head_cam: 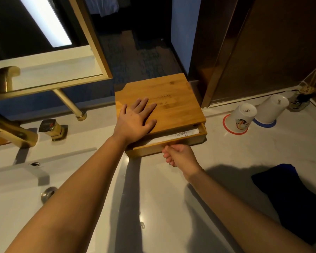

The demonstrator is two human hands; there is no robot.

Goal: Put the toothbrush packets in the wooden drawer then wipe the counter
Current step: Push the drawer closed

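A wooden drawer box [173, 106] stands on the pale counter [171, 207] against the wall. Its drawer [195, 138] is slid out a little at the front. White toothbrush packets [179, 134] with printed text lie inside, partly hidden under the box's top. My left hand [135, 119] rests flat on the top, fingers spread. My right hand [179, 155] is curled against the drawer's front edge, fingers closed; what they grip is hidden. A dark blue cloth [290, 198] lies on the counter at the right.
Two upturned white cups [243, 115] [271, 108] stand right of the box, with a reed diffuser [301, 99] in the corner. A gold faucet [11, 132] and handle [52, 128] sit at the left above a white sink [26, 189]. A gold-framed mirror [91, 39] hangs behind.
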